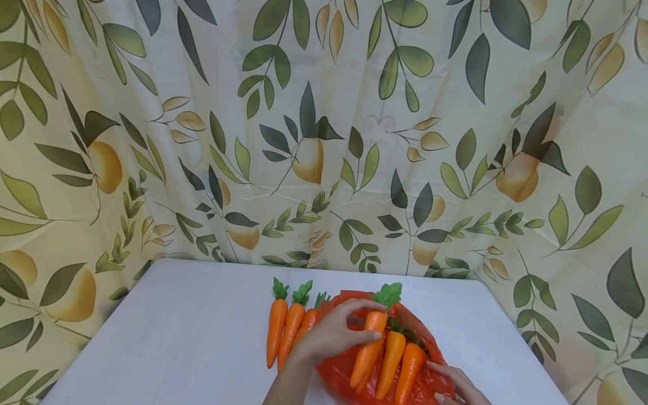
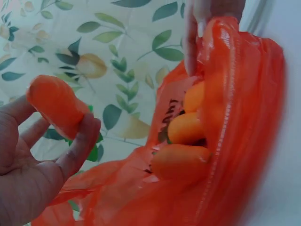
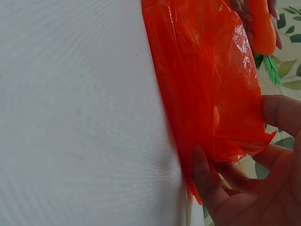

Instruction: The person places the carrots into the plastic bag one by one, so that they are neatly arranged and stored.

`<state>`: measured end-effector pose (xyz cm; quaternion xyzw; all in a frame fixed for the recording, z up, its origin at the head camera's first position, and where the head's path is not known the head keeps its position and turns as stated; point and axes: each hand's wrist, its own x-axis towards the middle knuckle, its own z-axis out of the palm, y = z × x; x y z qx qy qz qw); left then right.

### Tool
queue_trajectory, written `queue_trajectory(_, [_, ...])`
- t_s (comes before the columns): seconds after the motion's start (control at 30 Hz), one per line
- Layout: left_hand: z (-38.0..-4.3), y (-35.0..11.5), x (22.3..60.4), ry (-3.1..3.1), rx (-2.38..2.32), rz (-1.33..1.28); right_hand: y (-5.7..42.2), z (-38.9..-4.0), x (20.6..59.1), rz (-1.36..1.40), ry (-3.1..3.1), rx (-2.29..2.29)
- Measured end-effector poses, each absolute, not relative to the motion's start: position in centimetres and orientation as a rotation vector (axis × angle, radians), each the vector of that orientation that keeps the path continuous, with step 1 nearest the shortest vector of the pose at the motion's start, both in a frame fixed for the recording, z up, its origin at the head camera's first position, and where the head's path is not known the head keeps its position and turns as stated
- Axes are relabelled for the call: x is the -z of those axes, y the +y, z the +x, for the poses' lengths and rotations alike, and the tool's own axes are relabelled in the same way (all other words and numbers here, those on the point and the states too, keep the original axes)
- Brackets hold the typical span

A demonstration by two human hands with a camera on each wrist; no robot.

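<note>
Orange carrot [image 1: 367, 355], leafy-topped, one: grasped by the fingers of my left hand [image 1: 335, 333], bottom centre of the head view, above the red bag [image 1: 335, 376]. My right hand [image 1: 462, 385], bottom right of centre: fingers pinching the bag's edge. Inside the bag: more carrots [image 1: 391, 363]. Left of it: three carrots [image 1: 276, 332] on the white tabletop [image 1: 192, 320]. Across the top: leaf-and-fruit-printed cloth [image 1: 324, 222].

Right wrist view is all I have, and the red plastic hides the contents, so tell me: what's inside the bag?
Observer: Three carrots show in the mouth of the red bag, by the left wrist view.
Operator: Anything on the table beside it?
Observer: Yes, three loose carrots lie left of it in the head view.
Operator: Where does the narrow end of the held carrot in the left hand point?
Observer: Toward the bottom of the head view.
</note>
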<state>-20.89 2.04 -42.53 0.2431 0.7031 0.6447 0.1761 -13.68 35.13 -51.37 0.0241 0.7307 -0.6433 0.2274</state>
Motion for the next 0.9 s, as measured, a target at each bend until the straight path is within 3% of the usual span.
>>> queue_trajectory(0.9, [-22.7,3.0,46.2,2.078,-1.769,0.532,35.1,-13.5,51.1,0.076,1.968,1.790])
